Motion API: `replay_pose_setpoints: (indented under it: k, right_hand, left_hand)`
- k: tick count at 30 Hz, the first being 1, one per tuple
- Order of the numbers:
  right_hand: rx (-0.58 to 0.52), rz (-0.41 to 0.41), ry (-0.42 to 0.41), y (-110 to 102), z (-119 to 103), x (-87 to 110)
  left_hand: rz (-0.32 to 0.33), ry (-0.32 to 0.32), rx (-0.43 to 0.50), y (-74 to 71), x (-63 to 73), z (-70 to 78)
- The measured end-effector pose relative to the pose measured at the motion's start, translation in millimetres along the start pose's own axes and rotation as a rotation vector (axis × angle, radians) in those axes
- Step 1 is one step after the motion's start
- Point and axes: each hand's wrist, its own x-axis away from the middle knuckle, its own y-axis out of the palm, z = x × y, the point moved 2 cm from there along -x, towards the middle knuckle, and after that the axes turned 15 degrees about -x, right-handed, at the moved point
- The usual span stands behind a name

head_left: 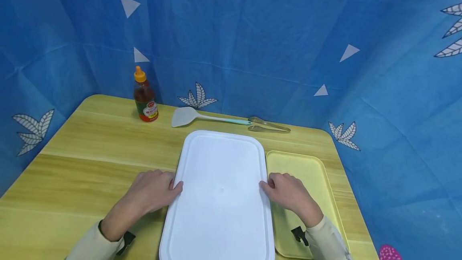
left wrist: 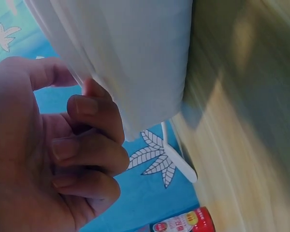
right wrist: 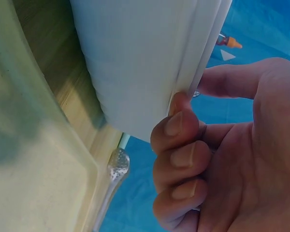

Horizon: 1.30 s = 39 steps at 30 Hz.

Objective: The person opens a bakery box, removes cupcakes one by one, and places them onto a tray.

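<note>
A white lidded box (head_left: 220,196) stands lengthwise in the middle of the table. On its left long side, my left hand (head_left: 153,191) pinches the lid's rim, thumb on top and curled fingers below. My right hand (head_left: 290,193) grips the opposite rim the same way. The left wrist view shows the box's side wall (left wrist: 145,58) with the fingers (left wrist: 94,150) tucked under the rim. From the right wrist, the fingers (right wrist: 176,159) also curl beneath the lid edge (right wrist: 203,43). Whatever the box contains is hidden.
Right of the box lies a pale yellow tray (head_left: 317,179), partly under my right forearm. Behind the box are a white spatula (head_left: 185,116) with a mint handle end and metal tongs (head_left: 270,125). A sauce bottle (head_left: 146,99) with a yellow cap stands back left, before a blue curtain (head_left: 234,43).
</note>
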Motion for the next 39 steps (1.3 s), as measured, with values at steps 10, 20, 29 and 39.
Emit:
replay_pose_setpoints:
  k: [10, 20, 29, 39]
  right_hand:
    - [-0.029, 0.009, -0.048, 4, 2, -3.0]
    - [-0.118, 0.072, -0.04, 9, 2, -5.7]
    - [-0.133, 0.129, -0.06, 12, -14, -10.8]
    - [-0.14, 0.115, -0.117, 17, -58, -26.6]
  left_hand:
    - [0.046, 0.042, 0.003, 4.2, -1.3, -2.8]
    - [0.061, 0.044, 0.034, 6.6, 0.1, -5.6]
    - [0.1, -0.001, 0.057, 4.4, 11.6, -17.5]
    - [0.115, -0.067, 0.058, -3.1, 36.1, -48.5]
